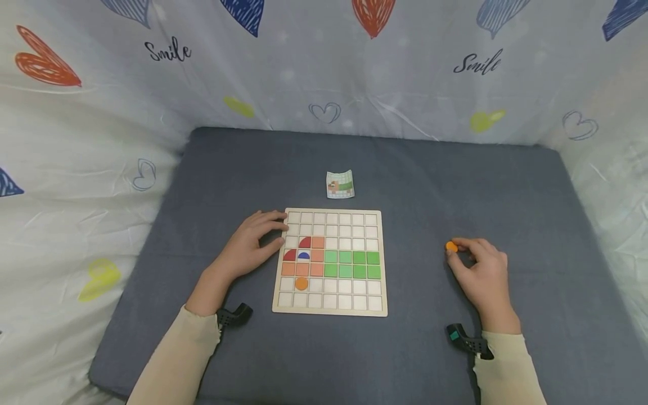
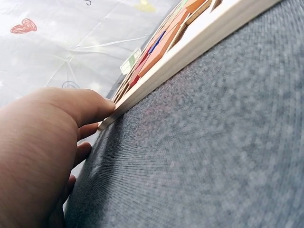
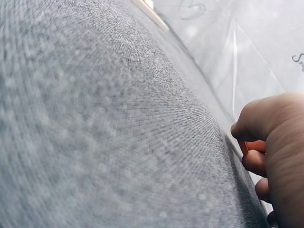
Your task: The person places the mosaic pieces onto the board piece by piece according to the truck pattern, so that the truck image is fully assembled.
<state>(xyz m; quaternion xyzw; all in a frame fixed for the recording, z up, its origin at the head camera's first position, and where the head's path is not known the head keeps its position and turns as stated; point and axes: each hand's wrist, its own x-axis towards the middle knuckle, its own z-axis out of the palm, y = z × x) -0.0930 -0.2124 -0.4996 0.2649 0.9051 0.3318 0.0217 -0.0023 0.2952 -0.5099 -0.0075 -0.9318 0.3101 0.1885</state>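
A square wooden grid board [image 1: 330, 310] lies flat on the grey cloth, with red, salmon, white-and-blue and green pieces filling part of its cells. One orange disc [image 1: 301, 283] sits in a cell below the salmon row. My left hand [image 1: 250, 242] rests at the board's left edge, fingertips and thumb touching its rim; the left wrist view shows the thumb [image 2: 97, 108] against the wooden side. Off to the right of the board, my right hand [image 1: 481, 270] pinches a second orange disc [image 1: 451, 247] between thumb and forefinger, close over the cloth.
A small pattern card [image 1: 340, 184] with a coloured grid picture lies just beyond the board. Dark grey cloth [image 1: 415, 185] covers the table. A printed white curtain [image 1: 324, 73] hangs along the back and both sides. Black wrist cameras [image 1: 235, 315] are strapped at both cuffs.
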